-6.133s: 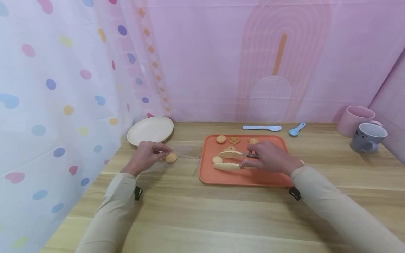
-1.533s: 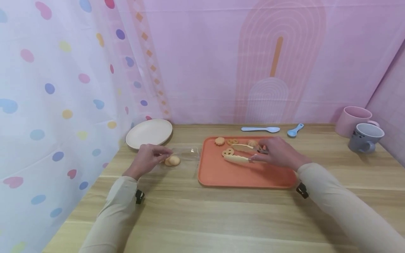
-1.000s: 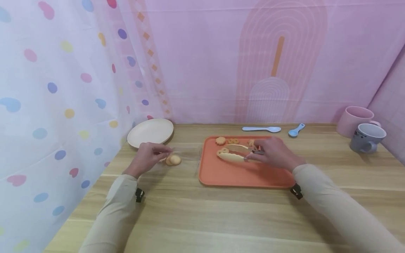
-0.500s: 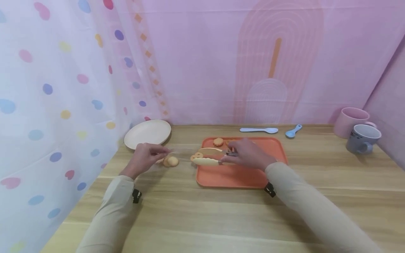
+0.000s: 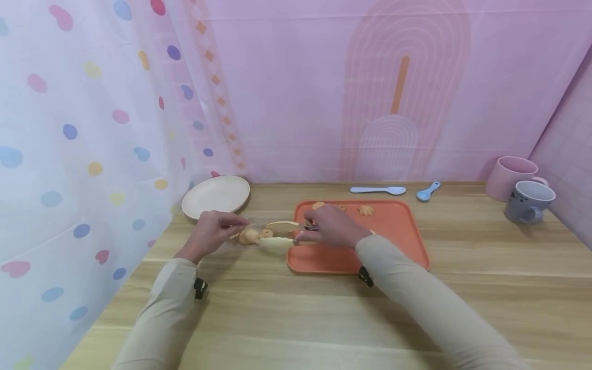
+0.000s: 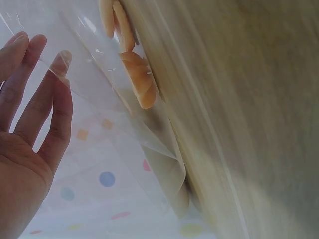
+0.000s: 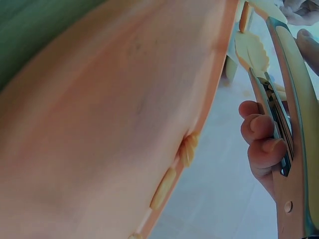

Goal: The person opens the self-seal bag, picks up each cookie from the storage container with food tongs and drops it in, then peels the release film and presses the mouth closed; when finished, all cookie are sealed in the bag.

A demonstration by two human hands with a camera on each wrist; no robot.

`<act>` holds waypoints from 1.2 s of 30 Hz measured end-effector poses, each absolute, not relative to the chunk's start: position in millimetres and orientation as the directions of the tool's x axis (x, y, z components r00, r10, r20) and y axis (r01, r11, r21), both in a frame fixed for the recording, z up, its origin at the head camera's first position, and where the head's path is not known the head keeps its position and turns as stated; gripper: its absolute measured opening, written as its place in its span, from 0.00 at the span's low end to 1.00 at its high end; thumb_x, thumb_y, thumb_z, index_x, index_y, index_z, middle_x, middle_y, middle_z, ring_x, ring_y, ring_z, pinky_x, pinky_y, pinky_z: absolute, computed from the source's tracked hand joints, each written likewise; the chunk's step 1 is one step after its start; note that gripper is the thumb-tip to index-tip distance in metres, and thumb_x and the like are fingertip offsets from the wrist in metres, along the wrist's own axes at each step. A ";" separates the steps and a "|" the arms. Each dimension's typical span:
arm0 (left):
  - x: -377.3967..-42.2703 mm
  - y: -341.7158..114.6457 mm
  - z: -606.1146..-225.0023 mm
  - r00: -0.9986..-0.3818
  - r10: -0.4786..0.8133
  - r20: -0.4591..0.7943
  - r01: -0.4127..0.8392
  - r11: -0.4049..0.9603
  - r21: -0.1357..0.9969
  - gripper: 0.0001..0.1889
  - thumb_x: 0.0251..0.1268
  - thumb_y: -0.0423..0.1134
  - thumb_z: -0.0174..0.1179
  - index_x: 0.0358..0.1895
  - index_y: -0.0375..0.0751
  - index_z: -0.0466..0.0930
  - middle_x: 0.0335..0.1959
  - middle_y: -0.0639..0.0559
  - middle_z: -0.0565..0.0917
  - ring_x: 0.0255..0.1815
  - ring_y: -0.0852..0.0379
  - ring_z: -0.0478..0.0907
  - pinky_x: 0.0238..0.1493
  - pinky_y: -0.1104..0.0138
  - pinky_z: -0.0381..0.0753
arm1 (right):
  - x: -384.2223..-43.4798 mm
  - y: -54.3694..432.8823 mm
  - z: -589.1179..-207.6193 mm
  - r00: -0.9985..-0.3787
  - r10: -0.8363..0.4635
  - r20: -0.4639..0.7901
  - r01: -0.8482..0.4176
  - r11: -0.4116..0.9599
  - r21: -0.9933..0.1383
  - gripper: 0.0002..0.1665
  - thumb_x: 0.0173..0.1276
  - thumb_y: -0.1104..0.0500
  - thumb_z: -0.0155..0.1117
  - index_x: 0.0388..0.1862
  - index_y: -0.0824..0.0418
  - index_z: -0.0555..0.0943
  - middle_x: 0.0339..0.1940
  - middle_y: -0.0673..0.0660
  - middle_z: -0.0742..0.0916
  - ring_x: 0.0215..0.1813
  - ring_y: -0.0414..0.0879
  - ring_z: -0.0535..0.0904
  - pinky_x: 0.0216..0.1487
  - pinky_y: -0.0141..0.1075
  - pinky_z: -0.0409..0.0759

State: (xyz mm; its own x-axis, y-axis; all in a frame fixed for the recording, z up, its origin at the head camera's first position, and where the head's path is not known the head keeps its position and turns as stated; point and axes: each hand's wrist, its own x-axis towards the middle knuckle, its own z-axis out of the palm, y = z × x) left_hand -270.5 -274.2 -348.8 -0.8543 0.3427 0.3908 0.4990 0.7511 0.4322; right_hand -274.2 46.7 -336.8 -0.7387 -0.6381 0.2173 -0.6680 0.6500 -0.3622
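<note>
My left hand pinches the edge of a clear plastic bag between thumb and fingertips. Inside the bag, low on the table, lie round cookies; the left wrist view shows cookies through the film. With my right hand I grip a pair of tongs with cream scalloped tips. Those tips reach left past the tray, to the bag's opening, with a pretzel-shaped cookie at their ends, close beside the round cookies.
Under my right forearm sits an orange tray with a shell-shaped cookie and a round cookie along its back. A white plate stands back left. Behind are a spoon, a measuring spoon and two mugs.
The right hand has carried the tongs and pretzel-shaped cookie left from the tray to the bag. Earlier, a round cookie left the tray and joined another in the bag. The left hand stays put.
</note>
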 end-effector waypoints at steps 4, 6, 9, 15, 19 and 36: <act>-269.8 -273.6 -347.8 -0.857 0.340 0.388 0.498 0.743 0.448 0.07 0.58 0.28 0.70 0.40 0.39 0.91 0.39 0.44 0.92 0.39 0.49 0.90 0.40 0.75 0.86 | -277.4 38.4 -338.9 -0.724 -0.641 0.256 -0.687 0.635 -0.353 0.25 0.64 0.39 0.70 0.22 0.53 0.73 0.16 0.44 0.67 0.22 0.36 0.58 0.24 0.28 0.55; -269.8 -273.4 -347.3 -0.862 0.333 0.383 0.490 0.741 0.459 0.07 0.58 0.28 0.70 0.40 0.39 0.91 0.40 0.43 0.92 0.40 0.49 0.90 0.40 0.76 0.85 | -279.2 34.2 -339.8 -0.721 -0.640 0.265 -0.690 0.629 -0.357 0.25 0.65 0.40 0.70 0.22 0.54 0.72 0.16 0.44 0.67 0.21 0.36 0.58 0.24 0.28 0.55; -269.8 -273.1 -347.2 -0.871 0.324 0.369 0.477 0.739 0.477 0.07 0.59 0.28 0.70 0.41 0.39 0.91 0.41 0.43 0.92 0.40 0.48 0.90 0.40 0.77 0.85 | -281.1 28.3 -340.9 -0.723 -0.638 0.265 -0.687 0.628 -0.364 0.24 0.65 0.41 0.71 0.22 0.54 0.72 0.17 0.43 0.70 0.22 0.35 0.60 0.25 0.27 0.58; -269.5 -272.6 -346.8 -0.878 0.318 0.357 0.466 0.739 0.486 0.07 0.60 0.29 0.69 0.41 0.38 0.91 0.41 0.42 0.91 0.41 0.47 0.90 0.40 0.77 0.84 | -281.1 17.2 -340.1 -0.756 -0.614 0.226 -0.651 0.670 -0.357 0.27 0.64 0.39 0.70 0.21 0.54 0.70 0.17 0.44 0.69 0.22 0.37 0.61 0.25 0.28 0.58; -270.6 -272.6 -345.9 -0.873 0.320 0.369 0.472 0.744 0.473 0.07 0.59 0.29 0.70 0.41 0.39 0.91 0.40 0.43 0.92 0.40 0.47 0.90 0.40 0.77 0.85 | -280.2 9.1 -339.3 -0.766 -0.608 0.210 -0.637 0.674 -0.374 0.28 0.64 0.39 0.70 0.22 0.55 0.69 0.18 0.45 0.68 0.23 0.38 0.61 0.25 0.28 0.57; -271.7 -273.9 -342.4 -0.868 0.324 0.376 0.478 0.748 0.461 0.07 0.62 0.30 0.68 0.42 0.40 0.91 0.40 0.44 0.92 0.41 0.48 0.90 0.42 0.71 0.88 | -281.3 -20.4 -344.5 -0.791 -0.575 0.208 -0.608 0.707 -0.361 0.28 0.65 0.35 0.67 0.24 0.54 0.70 0.18 0.46 0.69 0.21 0.38 0.61 0.23 0.28 0.59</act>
